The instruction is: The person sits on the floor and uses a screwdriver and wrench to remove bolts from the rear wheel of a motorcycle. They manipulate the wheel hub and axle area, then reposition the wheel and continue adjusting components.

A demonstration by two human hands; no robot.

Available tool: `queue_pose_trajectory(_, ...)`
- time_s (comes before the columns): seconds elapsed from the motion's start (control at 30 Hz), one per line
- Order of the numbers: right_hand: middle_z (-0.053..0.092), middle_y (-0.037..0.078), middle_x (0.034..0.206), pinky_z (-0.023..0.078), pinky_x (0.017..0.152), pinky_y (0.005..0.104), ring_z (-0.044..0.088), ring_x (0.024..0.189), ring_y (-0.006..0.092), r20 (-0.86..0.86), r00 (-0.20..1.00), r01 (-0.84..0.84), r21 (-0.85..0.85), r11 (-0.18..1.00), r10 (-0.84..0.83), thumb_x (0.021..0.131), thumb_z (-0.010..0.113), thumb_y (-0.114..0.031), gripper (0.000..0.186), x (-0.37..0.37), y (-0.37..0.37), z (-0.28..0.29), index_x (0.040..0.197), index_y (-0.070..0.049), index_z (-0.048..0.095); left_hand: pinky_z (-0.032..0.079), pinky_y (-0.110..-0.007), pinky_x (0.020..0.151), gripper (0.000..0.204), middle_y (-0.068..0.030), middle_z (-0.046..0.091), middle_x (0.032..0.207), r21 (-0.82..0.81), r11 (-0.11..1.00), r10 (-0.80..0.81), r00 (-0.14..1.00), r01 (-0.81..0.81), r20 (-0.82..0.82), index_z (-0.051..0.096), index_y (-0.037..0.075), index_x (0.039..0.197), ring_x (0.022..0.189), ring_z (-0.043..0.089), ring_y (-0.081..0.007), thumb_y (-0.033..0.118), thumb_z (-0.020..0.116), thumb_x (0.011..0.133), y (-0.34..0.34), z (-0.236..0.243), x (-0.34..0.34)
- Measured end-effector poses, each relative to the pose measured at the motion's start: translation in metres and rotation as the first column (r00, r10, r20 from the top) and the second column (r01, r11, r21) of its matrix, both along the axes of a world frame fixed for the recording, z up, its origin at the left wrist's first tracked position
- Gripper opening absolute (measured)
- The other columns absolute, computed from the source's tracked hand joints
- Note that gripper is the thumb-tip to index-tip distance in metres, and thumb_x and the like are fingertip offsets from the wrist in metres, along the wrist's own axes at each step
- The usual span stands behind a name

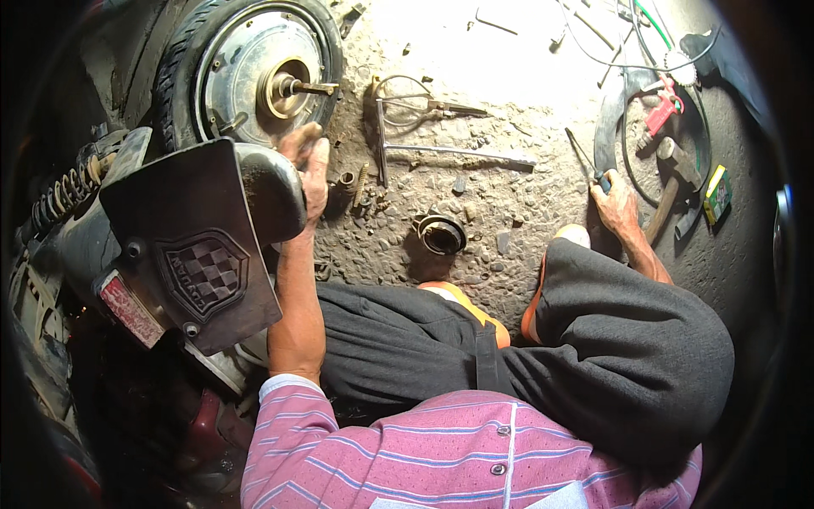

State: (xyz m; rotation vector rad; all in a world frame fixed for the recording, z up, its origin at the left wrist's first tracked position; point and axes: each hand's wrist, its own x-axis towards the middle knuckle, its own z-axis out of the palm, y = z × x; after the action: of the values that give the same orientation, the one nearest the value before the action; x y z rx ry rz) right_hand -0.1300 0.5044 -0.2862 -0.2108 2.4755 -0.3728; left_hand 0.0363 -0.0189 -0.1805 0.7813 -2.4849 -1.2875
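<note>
My left hand (309, 170) is raised beside the rounded black part of the vehicle (271, 187), below the wheel hub (284, 89), its fingers bent but apart and partly hidden; I see nothing held in them. A black flap (161, 195) with a checkered emblem and a red reflector (127, 310) hang left of my forearm. My right hand (619, 208) grips the dark handle of a long thin screwdriver (583, 151) low on the rough floor, next to a wooden-handled hammer (678, 165). A dark metal ring (439, 233) lies between my hands.
A coil spring shock (64, 195) is at far left. A T-handled wrench (458, 155), wire tool (407, 106), small springs and bolts (363, 187) lie on the floor. A red-handled tool (664, 110), hoses, a small yellow-green box (717, 195) and rods are at right.
</note>
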Motion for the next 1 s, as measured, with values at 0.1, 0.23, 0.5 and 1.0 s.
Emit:
queue_pose_trajectory(0.1, 0.07, 0.026, 0.091, 0.052, 0.081, 0.0529, 0.069, 0.091, 0.0463, -0.028, 0.999, -0.033, 0.011, 0.999, 0.033, 0.089, 0.069, -0.032, 0.031, -0.002, -0.001, 0.001, 0.1, -0.003, 0.064, 0.055, -0.028, 0.089, 0.032, -0.0088, 0.074, 0.109, 0.144, 0.989, -0.049, 0.997, 0.04, 0.063, 0.067, -0.002, 0.125, 0.096, 0.068, -0.0139, 0.011, 0.072, 0.096, 0.015, -0.023, -0.012)
queue_pose_trajectory(0.23, 0.071, 0.028, 0.089, 0.053, 0.08, 0.0532, 0.069, 0.089, 0.0469, -0.04, 0.997, -0.056, 0.087, 0.995, 0.059, 0.085, 0.071, -0.033, 0.035, -0.005, -0.004, -0.002, 0.101, -0.002, 0.066, 0.056, -0.036, 0.091, 0.048, -0.0178, 0.075, 0.11, -0.002, 0.987, 0.151, 0.916, -0.162, 0.371, 0.067, -0.005, 0.122, 0.099, 0.072, -0.0253, 0.034, 0.074, 0.094, 0.022, -0.072, -0.057)
queue_pose_trajectory(0.5, 0.07, 0.028, 0.094, 0.053, 0.082, 0.051, 0.069, 0.095, 0.0452, 0.043, 0.998, -0.055, 0.028, 0.998, 0.054, 0.088, 0.068, -0.036, 0.04, -0.017, -0.011, 0.015, 0.099, 0.002, 0.067, 0.056, -0.037, 0.077, 0.038, -0.0106, 0.074, 0.089, 0.032, 0.979, 0.185, 0.935, -0.204, 0.304, 0.068, 0.003, 0.109, 0.081, 0.071, -0.0219, 0.037, 0.073, 0.094, 0.036, -0.125, -0.064)
queue_pose_trajectory(1.0, 0.058, -0.004, 0.078, 0.047, 0.056, 0.0263, 0.049, 0.064, 0.0054, 0.526, 0.817, 0.063, -0.486, 0.872, 0.234, 0.099, 0.068, -0.03, 0.038, -0.046, -0.197, 0.221, 0.124, -0.001, 0.064, 0.056, -0.036, 0.072, 0.036, -0.0106, 0.076, 0.096, 0.175, 0.985, 0.0, 0.998, -0.009, 0.055, 0.073, 0.007, 0.11, 0.081, 0.073, -0.0228, 0.032, 0.078, 0.084, 0.026, -0.113, -0.087)
